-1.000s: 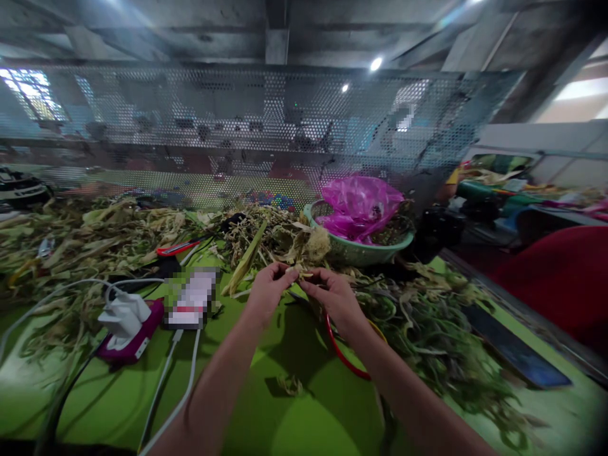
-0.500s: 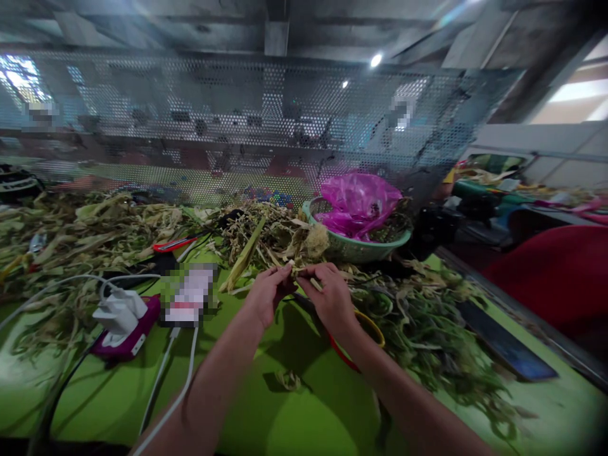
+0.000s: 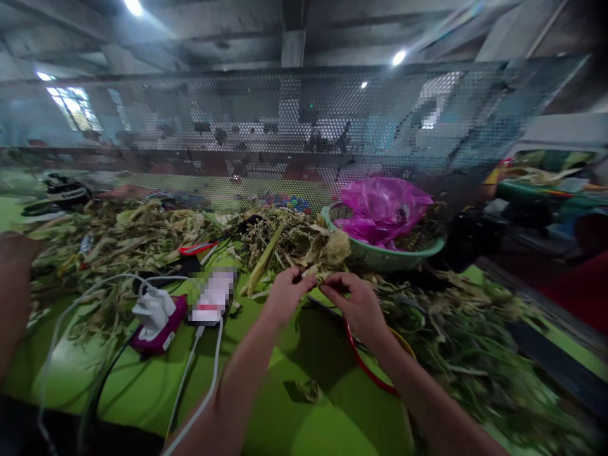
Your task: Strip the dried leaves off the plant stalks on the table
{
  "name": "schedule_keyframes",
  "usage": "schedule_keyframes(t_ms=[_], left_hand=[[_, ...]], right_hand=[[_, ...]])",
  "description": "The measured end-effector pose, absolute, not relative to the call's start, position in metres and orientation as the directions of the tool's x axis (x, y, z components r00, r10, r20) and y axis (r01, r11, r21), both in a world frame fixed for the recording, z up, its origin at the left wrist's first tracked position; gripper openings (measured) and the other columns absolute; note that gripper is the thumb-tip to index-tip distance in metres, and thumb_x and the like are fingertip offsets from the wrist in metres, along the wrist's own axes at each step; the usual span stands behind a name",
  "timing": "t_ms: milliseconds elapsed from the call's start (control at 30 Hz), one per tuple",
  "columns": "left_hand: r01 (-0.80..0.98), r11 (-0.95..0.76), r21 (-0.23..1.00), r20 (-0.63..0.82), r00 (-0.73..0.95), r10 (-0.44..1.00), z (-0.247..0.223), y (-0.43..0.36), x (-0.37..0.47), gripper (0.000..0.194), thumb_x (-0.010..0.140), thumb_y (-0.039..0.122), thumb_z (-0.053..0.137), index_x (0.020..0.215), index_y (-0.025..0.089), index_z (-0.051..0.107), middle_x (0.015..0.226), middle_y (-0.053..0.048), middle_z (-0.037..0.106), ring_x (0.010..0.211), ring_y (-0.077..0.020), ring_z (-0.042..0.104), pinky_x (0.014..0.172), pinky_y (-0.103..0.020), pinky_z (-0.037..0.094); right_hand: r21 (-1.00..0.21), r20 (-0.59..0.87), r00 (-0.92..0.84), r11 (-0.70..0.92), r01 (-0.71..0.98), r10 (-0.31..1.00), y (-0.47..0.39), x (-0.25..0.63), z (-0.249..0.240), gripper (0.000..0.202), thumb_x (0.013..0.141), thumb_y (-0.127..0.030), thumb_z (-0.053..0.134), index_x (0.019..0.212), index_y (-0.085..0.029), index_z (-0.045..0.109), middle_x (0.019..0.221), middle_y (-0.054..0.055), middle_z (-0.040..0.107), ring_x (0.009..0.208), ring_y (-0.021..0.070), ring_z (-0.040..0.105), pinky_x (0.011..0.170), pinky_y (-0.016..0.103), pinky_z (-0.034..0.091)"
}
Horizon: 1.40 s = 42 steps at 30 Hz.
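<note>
Husk strip (image 3: 320, 277): long axis roughly sideways, between my hands
Left hand (image 3: 284, 296): my fingertips pinch it
Right hand (image 3: 357, 303): pinching too

Front-left of the basket (image 3: 401, 259), left hand (image 3: 285, 292) and right hand (image 3: 358, 303) pinch a scrap (image 3: 316, 273) over the table (image 3: 280, 405). The basket holds a pink bag (image 3: 386, 209); a phone (image 3: 215, 294) lies to its left.
</note>
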<state>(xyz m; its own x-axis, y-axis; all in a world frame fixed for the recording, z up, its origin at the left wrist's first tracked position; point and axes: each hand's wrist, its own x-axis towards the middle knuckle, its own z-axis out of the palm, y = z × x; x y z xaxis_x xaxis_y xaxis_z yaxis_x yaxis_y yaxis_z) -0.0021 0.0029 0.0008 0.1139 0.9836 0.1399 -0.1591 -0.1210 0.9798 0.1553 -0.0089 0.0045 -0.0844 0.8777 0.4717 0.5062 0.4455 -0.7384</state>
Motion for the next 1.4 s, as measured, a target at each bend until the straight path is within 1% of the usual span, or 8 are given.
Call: schedule_keyframes(t_ms=[133,233,433,567,833,1067,1200,1400], left_hand=[[-0.151,-0.134,0.98,0.133,-0.013,0.991,-0.002,-0.001,0.007,0.026,0.066,0.037,0.07,0.075,0.013,0.066,0.066,0.0,0.06,0.064,-0.0127,0.048,0.063,-0.024,0.036],[-0.271,-0.104,0.957,0.093,-0.054,0.994,-0.004,-0.004,0.014,0.026,0.066,0.038,0.07,0.072,0.014,0.063,0.066,0.0,0.058,0.064,-0.0118,0.048,0.063,-0.024,0.037],[-0.479,0.075,0.875,-0.065,0.037,0.997,0.001,-0.006,0.008,0.031,0.063,0.041,0.073,0.078,0.016,0.062,0.072,0.001,0.057,0.065,-0.0103,0.052,0.068,-0.025,0.043],[-0.5,0.065,0.864,-0.064,0.02,0.998,0.003,-0.003,0.003,0.032,0.064,0.041,0.073,0.082,0.017,0.062,0.073,0.0,0.057,0.066,-0.0105,0.053,0.069,-0.026,0.045],[-0.588,0.088,0.804,-0.139,-0.042,0.989,0.001,-0.001,0.008,0.03,0.06,0.035,0.077,0.078,0.016,0.061,0.069,0.003,0.058,0.061,-0.0074,0.053,0.066,-0.022,0.044],[-0.752,0.134,0.645,-0.232,-0.025,0.972,0.004,-0.003,0.01,0.035,0.059,0.032,0.078,0.083,0.014,0.06,0.071,0.001,0.059,0.061,-0.0092,0.055,0.064,-0.024,0.045],[-0.687,0.132,0.715,-0.2,-0.019,0.98,0.004,-0.007,0.013,0.037,0.064,0.04,0.074,0.089,0.016,0.06,0.081,-0.001,0.063,0.07,-0.0112,0.058,0.069,-0.025,0.045],[-0.51,0.113,0.853,-0.086,0.077,0.993,0.002,-0.009,0.015,0.034,0.065,0.034,0.074,0.091,0.014,0.065,0.087,-0.005,0.068,0.079,-0.0152,0.059,0.08,-0.029,0.045]], right_hand=[[-0.603,0.611,-0.103,0.546,0.581,0.785,-0.013,0.153,0.004,0.006,0.077,-0.025,0.062,0.072,-0.022,0.061,0.074,0.004,0.064,0.079,0.022,0.054,0.075,0.035,0.041],[-0.566,0.636,-0.119,0.566,0.599,0.762,-0.015,0.15,0.002,0.004,0.078,-0.024,0.062,0.074,-0.022,0.061,0.076,0.005,0.065,0.082,0.0225,0.054,0.076,0.035,0.041],[-0.784,0.455,-0.069,0.436,0.442,0.888,-0.013,0.155,0.007,0.016,0.081,-0.035,0.059,0.085,-0.022,0.066,0.085,0.004,0.066,0.084,0.0204,0.058,0.079,0.033,0.042],[-0.896,0.309,-0.101,0.325,0.303,0.946,-0.011,0.16,0.013,0.027,0.083,-0.043,0.055,0.073,-0.019,0.064,0.068,0.001,0.059,0.066,0.0158,0.052,0.063,0.028,0.04],[-0.982,0.112,-0.151,0.133,0.137,0.982,-0.01,0.152,0.005,0.026,0.067,-0.04,0.071,0.079,-0.018,0.063,0.067,-0.002,0.058,0.06,0.0127,0.049,0.057,0.025,0.038],[-0.989,0.087,-0.159,0.105,0.109,0.983,-0.011,0.156,0.012,0.028,0.073,-0.043,0.068,0.073,-0.017,0.061,0.064,-0.002,0.052,0.06,0.011,0.044,0.059,0.024,0.035],[-0.985,0.101,-0.091,0.113,0.131,0.991,-0.008,0.16,0.01,0.031,0.074,-0.045,0.066,0.065,-0.017,0.058,0.061,-0.002,0.048,0.059,0.0114,0.04,0.058,0.025,0.032],[-0.983,0.093,-0.081,0.104,0.151,0.992,-0.006,0.162,0.009,0.028,0.073,-0.044,0.066,0.067,-0.018,0.06,0.061,-0.002,0.049,0.06,0.0121,0.042,0.06,0.026,0.033]])
